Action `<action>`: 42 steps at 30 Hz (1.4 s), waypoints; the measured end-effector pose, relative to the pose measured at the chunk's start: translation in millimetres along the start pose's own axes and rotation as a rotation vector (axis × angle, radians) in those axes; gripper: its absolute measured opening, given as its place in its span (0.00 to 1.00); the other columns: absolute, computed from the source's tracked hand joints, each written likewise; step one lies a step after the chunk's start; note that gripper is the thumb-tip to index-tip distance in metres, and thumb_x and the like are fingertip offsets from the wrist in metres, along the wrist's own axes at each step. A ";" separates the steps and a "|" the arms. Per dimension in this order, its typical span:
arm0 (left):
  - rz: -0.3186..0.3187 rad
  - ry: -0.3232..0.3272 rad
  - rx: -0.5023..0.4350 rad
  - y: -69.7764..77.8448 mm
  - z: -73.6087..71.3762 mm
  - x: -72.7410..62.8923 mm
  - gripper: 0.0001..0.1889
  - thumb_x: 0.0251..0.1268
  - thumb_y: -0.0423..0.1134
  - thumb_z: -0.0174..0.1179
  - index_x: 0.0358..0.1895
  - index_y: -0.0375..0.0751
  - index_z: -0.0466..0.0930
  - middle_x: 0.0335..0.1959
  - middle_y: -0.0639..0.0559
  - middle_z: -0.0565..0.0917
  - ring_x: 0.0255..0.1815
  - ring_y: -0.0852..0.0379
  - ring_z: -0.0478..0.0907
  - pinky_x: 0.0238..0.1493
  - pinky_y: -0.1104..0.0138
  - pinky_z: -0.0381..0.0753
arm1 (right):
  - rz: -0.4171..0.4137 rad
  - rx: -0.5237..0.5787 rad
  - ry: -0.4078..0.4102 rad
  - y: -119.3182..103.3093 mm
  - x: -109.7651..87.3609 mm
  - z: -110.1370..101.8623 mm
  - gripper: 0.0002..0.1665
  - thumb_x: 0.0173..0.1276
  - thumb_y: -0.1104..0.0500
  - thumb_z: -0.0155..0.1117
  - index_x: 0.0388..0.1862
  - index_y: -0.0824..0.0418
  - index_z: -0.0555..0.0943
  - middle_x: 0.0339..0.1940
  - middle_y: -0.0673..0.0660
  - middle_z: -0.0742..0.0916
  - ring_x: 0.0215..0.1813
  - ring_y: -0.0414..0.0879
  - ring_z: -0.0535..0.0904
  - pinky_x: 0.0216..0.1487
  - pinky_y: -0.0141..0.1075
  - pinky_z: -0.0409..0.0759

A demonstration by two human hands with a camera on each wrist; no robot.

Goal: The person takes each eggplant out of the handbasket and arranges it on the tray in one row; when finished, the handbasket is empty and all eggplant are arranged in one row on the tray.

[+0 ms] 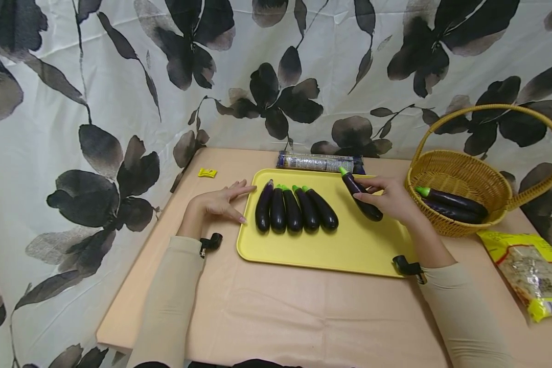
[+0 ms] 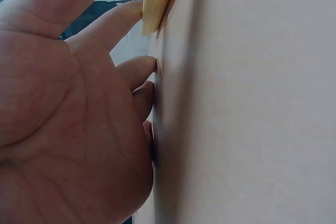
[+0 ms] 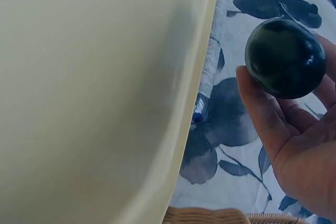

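My right hand (image 1: 388,197) grips an eggplant (image 1: 361,197) with a green stem over the right part of the yellow tray (image 1: 276,254). In the right wrist view the eggplant's round dark end (image 3: 285,59) sits between thumb and fingers, apart from the tray surface. Several more eggplants (image 1: 294,210) lie side by side in a row on the tray's left part, stems toward the back. My left hand (image 1: 218,202) touches the tray's left edge with its fingers extended; the left wrist view shows its bare palm (image 2: 79,119) beside the tray rim (image 2: 156,3).
A wicker basket (image 1: 460,168) with a tall handle stands right of the tray, with eggplants (image 1: 457,202) inside. A yellow-and-clear bag (image 1: 529,271) lies in front of it. Behind the tray lies a long dark-blue package (image 1: 319,162). A small yellow packet (image 1: 207,173) sits at the back left.
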State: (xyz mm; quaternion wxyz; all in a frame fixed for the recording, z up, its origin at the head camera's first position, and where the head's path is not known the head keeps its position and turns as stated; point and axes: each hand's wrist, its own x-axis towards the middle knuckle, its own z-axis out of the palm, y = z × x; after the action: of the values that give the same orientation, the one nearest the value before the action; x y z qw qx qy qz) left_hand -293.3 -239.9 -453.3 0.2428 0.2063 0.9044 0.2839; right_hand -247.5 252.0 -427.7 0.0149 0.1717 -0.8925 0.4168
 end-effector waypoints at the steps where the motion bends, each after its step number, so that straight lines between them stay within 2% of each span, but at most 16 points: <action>1: 0.000 -0.001 0.000 0.1 -0.3 -0.2 0.60 0.45 0.60 0.82 0.83 0.68 0.55 0.88 0.52 0.34 0.88 0.44 0.23 0.83 0.37 0.27 | -0.002 0.000 -0.009 -0.2 1.1 1.8 0.29 0.72 0.52 0.72 0.70 0.60 0.81 0.65 0.69 0.83 0.57 0.61 0.82 0.38 0.27 0.82; 7: 0.000 -0.002 0.005 -0.4 -0.9 -0.7 0.60 0.45 0.60 0.82 0.83 0.68 0.55 0.88 0.53 0.34 0.88 0.45 0.23 0.83 0.37 0.27 | -0.008 -0.036 -0.034 -2.2 7.0 10.9 0.28 0.71 0.52 0.73 0.67 0.59 0.83 0.59 0.68 0.86 0.52 0.58 0.84 0.36 0.30 0.82; 12: -0.007 0.004 -0.005 0.0 0.0 -0.6 0.60 0.45 0.60 0.82 0.83 0.69 0.56 0.88 0.54 0.34 0.88 0.45 0.23 0.82 0.36 0.27 | -0.026 -0.103 -0.049 -3.8 9.5 18.3 0.28 0.71 0.50 0.73 0.67 0.58 0.84 0.59 0.66 0.88 0.51 0.58 0.87 0.37 0.30 0.82; 19: -0.017 0.013 -0.006 0.9 0.5 -0.8 0.60 0.43 0.62 0.83 0.83 0.70 0.56 0.88 0.54 0.35 0.88 0.44 0.23 0.82 0.35 0.27 | -0.014 -0.132 -0.107 -8.0 9.6 24.6 0.27 0.70 0.51 0.74 0.66 0.58 0.84 0.58 0.63 0.89 0.50 0.56 0.87 0.39 0.33 0.83; 31: -0.019 0.014 0.004 1.8 0.8 -1.0 0.61 0.41 0.63 0.83 0.83 0.70 0.56 0.88 0.54 0.35 0.88 0.45 0.24 0.82 0.36 0.27 | -0.021 -0.183 -0.159 -4.9 18.0 32.1 0.27 0.70 0.52 0.74 0.66 0.59 0.84 0.55 0.62 0.91 0.45 0.52 0.86 0.34 0.35 0.80; 42: 0.003 0.006 -0.001 0.2 0.4 -0.3 0.60 0.44 0.61 0.82 0.83 0.68 0.56 0.88 0.52 0.35 0.88 0.46 0.24 0.83 0.37 0.27 | -0.023 -0.196 -0.229 -1.1 20.8 38.0 0.27 0.73 0.52 0.71 0.67 0.59 0.83 0.59 0.63 0.88 0.41 0.48 0.86 0.34 0.35 0.81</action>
State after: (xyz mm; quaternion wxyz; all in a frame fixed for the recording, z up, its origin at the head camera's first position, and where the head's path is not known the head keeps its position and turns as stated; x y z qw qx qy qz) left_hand -292.7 -239.8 -453.4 0.2397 0.2064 0.9047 0.2854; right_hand -262.3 216.7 -448.1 -0.0656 0.2260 -0.9227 0.3053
